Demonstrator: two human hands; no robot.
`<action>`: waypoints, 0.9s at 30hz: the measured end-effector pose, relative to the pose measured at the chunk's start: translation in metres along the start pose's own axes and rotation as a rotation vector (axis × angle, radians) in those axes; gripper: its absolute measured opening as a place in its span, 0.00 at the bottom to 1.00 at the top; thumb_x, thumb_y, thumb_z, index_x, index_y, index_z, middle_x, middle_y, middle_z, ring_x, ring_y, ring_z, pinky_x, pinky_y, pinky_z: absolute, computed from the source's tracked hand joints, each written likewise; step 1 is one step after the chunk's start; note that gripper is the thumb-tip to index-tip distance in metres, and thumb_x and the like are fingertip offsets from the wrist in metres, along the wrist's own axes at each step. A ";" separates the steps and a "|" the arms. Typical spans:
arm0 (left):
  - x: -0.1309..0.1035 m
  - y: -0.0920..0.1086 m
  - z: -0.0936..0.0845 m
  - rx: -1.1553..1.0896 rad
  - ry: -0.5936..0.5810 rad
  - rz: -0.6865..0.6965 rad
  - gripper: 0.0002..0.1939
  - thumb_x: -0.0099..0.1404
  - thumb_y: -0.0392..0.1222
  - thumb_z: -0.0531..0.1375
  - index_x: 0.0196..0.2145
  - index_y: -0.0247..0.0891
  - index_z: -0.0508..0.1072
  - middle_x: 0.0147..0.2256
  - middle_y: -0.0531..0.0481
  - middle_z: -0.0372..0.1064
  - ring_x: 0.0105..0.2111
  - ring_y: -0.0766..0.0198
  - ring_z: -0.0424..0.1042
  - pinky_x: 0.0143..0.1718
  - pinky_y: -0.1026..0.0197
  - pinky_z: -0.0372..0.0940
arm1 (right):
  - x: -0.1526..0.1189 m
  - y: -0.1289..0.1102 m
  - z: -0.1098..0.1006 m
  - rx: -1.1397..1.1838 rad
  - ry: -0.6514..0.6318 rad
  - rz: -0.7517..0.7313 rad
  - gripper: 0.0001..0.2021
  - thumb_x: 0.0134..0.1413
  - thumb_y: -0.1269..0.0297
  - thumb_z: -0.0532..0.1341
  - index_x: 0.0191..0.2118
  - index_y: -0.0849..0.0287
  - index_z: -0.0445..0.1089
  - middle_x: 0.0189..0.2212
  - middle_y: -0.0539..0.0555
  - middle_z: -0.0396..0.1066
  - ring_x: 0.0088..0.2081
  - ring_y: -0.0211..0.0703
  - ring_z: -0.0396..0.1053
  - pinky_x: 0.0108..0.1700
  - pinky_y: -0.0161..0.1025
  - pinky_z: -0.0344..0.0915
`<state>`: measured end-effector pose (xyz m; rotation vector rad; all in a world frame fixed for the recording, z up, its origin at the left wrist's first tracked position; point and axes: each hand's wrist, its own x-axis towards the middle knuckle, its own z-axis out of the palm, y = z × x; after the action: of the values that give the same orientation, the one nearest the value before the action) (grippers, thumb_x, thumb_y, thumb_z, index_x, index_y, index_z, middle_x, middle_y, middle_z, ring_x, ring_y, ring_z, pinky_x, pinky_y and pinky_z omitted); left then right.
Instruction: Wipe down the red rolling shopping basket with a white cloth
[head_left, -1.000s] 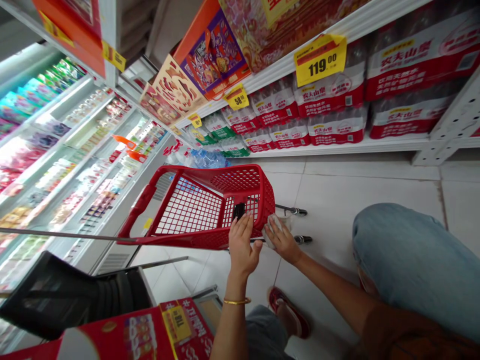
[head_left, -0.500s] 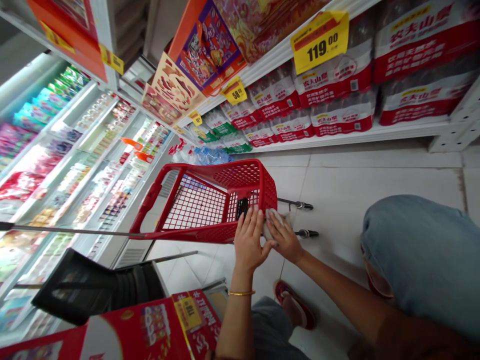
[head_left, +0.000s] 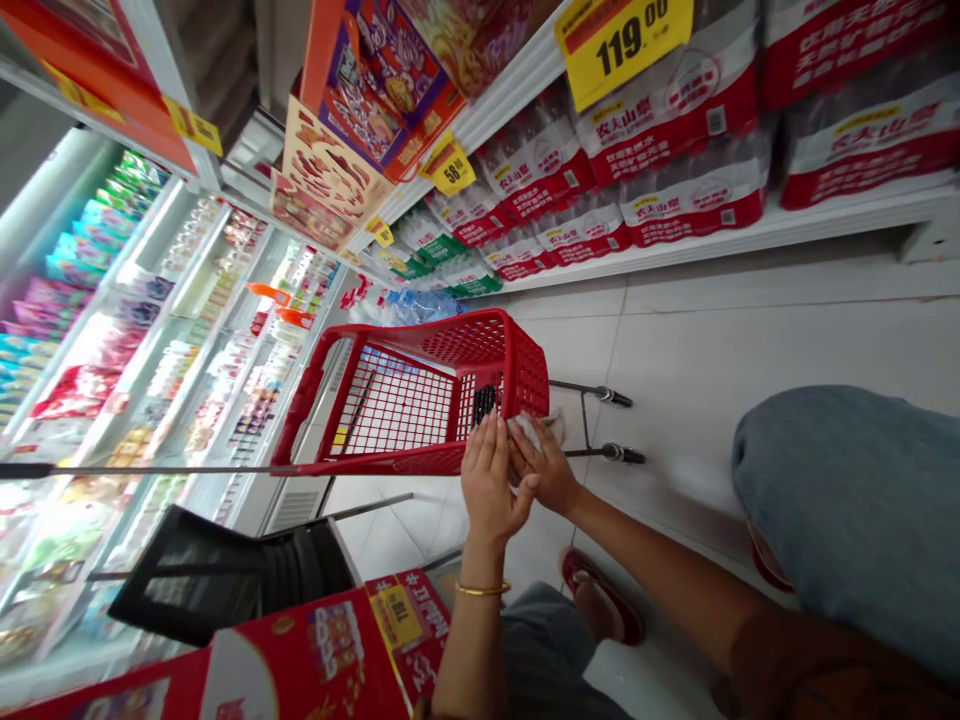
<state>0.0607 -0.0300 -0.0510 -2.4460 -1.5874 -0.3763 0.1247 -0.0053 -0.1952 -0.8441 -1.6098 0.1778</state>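
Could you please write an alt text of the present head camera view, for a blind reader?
In a shop, a person's right hand presses a pale cloth to the end of a red shopping cart; the left hand, fingers straight, is beside it. Bottle packs line a low shelf; lit cooler shelves stand at the picture's left.

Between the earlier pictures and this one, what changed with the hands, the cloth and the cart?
The right hand and cloth shifted slightly left, closer to the left hand. Nothing was visibly taken hold of or let go. The left hand stayed flat at the side of the red cart.
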 end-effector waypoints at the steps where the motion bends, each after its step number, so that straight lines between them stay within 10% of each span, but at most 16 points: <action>1: 0.000 -0.001 0.000 0.005 0.004 -0.007 0.39 0.72 0.63 0.40 0.68 0.30 0.52 0.63 0.32 0.57 0.66 0.48 0.54 0.63 0.42 0.52 | -0.002 0.002 0.001 -0.013 -0.012 -0.002 0.20 0.65 0.67 0.53 0.61 0.50 0.63 0.65 0.53 0.59 0.70 0.56 0.39 0.66 0.61 0.59; 27: 0.005 -0.021 0.005 -0.017 0.018 -0.021 0.35 0.73 0.59 0.44 0.68 0.32 0.52 0.64 0.31 0.55 0.66 0.48 0.53 0.63 0.41 0.53 | -0.015 0.037 0.009 -0.021 -0.038 -0.210 0.16 0.63 0.71 0.58 0.56 0.62 0.68 0.63 0.64 0.61 0.69 0.62 0.44 0.60 0.64 0.64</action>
<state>0.0436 -0.0161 -0.0533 -2.4330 -1.6107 -0.4166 0.1317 0.0155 -0.2297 -0.6853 -1.7264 0.0284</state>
